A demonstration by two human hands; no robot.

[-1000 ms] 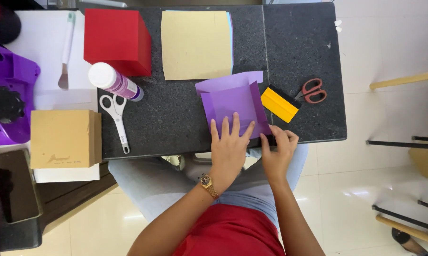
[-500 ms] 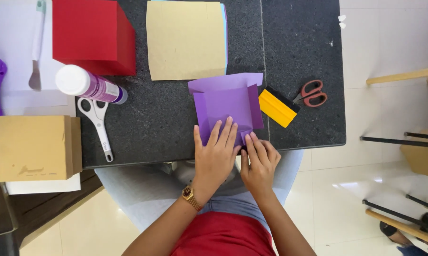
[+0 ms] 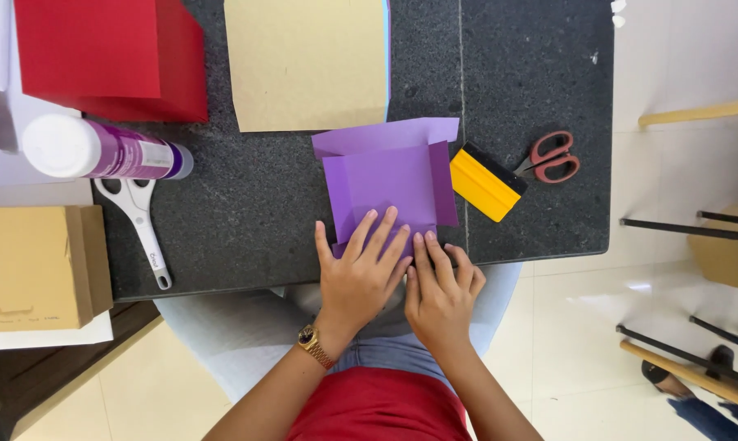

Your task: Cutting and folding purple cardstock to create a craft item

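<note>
1. Hands first: your left hand (image 3: pixel 361 273) lies flat with fingers spread on the near edge of a purple paper sheet with folded flaps (image 3: pixel 389 184). Your right hand (image 3: pixel 442 290) lies flat just beside it, fingers extended together and pressing the same near edge. Neither hand grips anything; both press down.

2. The purple sheet sits on the dark speckled stone tabletop (image 3: pixel 263 212), close to the near edge, in front of your body. Its far flap is folded over and runs left to right.

3. Its long axis appears to run roughly away from you, from the near edge under your fingers toward the far flap, which points at a tan square card (image 3: pixel 303 61) beyond it.

4. Just right of the sheet lies a yellow wedge-shaped scraper (image 3: pixel 483 184), with red-handled scissors (image 3: pixel 552 157) beyond that. To the left lie white-handled scissors (image 3: pixel 136 220), a white-capped purple glue bottle (image 3: pixel 103 151) on its side, a red box (image 3: pixel 111 53) and a brown cardboard box (image 3: pixel 38 265).

5. Risk, as a judgement: uneven pressure between your two hands could skew the near fold, and the sheet could slide toward the table's edge on the smooth stone.
</note>
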